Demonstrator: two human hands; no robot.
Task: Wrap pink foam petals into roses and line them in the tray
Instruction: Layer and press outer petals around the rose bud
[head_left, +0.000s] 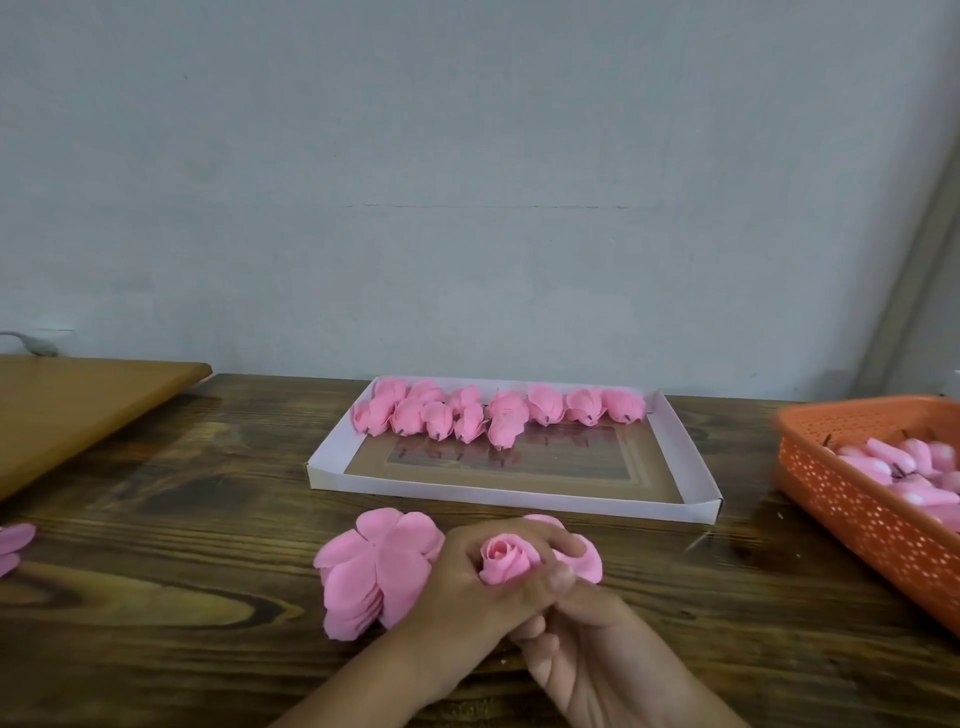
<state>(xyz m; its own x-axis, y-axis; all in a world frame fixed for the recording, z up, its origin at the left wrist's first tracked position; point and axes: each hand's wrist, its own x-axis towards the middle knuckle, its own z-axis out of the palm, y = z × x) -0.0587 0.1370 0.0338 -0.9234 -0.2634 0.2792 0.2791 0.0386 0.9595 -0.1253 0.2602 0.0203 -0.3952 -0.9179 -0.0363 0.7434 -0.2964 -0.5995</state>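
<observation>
A half-wrapped pink foam rose (503, 560) sits between both my hands near the table's front. My left hand (478, 587) curls round its left side and back. My right hand (587, 644) grips it from below, thumb pressed on the front petal. More pink petal (584, 558) sticks out behind my fingers on the right. A stack of flat pink petals (374, 571) lies just left of my left hand. Further back, the white cardboard tray (519, 499) holds several finished roses (498, 413) along its far side.
An orange perforated basket (857, 514) with pink rose buds stands at the right edge. A tan board (78, 410) lies at the far left, and a loose pink petal (13, 545) at the left edge. The dark wooden table (182, 519) meets a grey wall.
</observation>
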